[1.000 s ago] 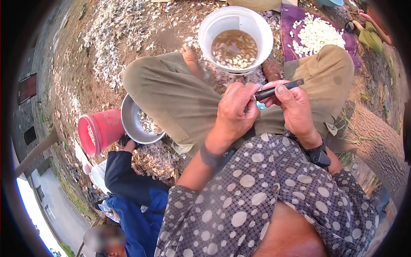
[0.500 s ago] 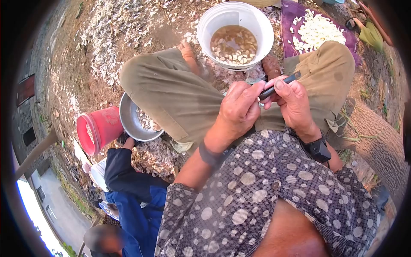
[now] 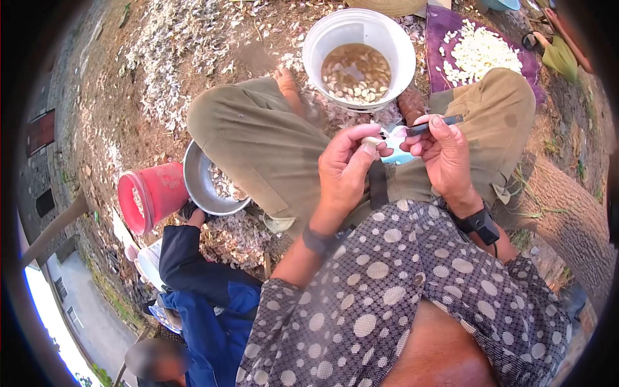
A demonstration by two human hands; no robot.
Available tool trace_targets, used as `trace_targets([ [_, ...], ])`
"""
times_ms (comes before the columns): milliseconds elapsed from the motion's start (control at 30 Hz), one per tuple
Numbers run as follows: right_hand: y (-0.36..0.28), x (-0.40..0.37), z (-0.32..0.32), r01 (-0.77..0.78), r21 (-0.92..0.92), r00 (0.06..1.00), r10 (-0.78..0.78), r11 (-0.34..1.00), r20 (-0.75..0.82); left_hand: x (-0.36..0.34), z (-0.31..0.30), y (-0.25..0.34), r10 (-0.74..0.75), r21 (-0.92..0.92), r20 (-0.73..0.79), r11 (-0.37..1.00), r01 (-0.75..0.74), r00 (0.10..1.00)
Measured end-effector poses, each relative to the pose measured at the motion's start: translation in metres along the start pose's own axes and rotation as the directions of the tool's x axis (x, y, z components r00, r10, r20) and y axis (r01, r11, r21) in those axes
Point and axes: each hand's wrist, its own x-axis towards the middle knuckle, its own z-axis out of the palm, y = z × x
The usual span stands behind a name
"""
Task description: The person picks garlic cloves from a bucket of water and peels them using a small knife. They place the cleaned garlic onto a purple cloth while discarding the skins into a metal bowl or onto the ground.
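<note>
A person sits cross-legged on littered ground in olive cloth trousers (image 3: pixel 258 148), working bare-handed with a slim, dark, bar-shaped tool (image 3: pixel 454 120) and a small, pale, clove-like piece (image 3: pixel 373 140). The left hand (image 3: pixel 343 171) pinches the piece between thumb and fingers; the right hand (image 3: pixel 449 166) grips the tool between thumb and curled fingers, its outer end pointing toward two o'clock, with a glossy white scrap (image 3: pixel 399 131) at the fingertips. Whether the tool's inner end carries an edge cannot be told. If it does, a slip on a slick piece could send it into the left fingers, so close are the two hands; a loose pinch could drop the piece onto the light-blue object (image 3: pixel 396 155) below. At eleven o'clock from the hands, a round white plastic bucket (image 3: pixel 311 61) of brownish water and pale pieces stands between the bare feet (image 3: pixel 288 90), where a shifting foot might tip it. Toward half past one, a purple cloth (image 3: pixel 442 26) bears a loose white heap (image 3: pixel 483 55) close by the raised right knee; a careless swing of that leg could scatter it into the dirt.
</note>
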Motion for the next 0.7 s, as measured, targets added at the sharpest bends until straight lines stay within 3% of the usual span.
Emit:
trace_targets([
  [67,0.007,0.004,-0.014,0.023,0.002,0.995,-0.023,1.000,-0.099,0.003,0.003,0.000,0.027,-0.042,-0.076,0.999,-0.030,0.997],
  [167,0.004,-0.001,-0.010,-0.009,-0.269,0.998,-0.009,0.963,-0.068,0.005,0.003,-0.003,0.027,-0.057,-0.086,0.998,-0.032,0.996],
  [300,0.003,-0.013,0.009,0.206,-0.421,0.978,-0.199,0.883,0.061,0.004,0.002,-0.007,-0.006,-0.061,-0.056,0.998,0.003,0.998],
  [500,-0.004,-0.019,0.017,0.214,-0.355,0.977,-0.194,0.910,0.093,0.002,0.002,-0.006,-0.089,-0.049,0.051,0.995,0.091,0.995],
  [700,-0.002,-0.021,0.017,0.175,-0.288,0.984,-0.158,0.941,0.083,0.000,0.004,-0.004,-0.058,-0.134,0.101,0.988,0.071,0.993],
])
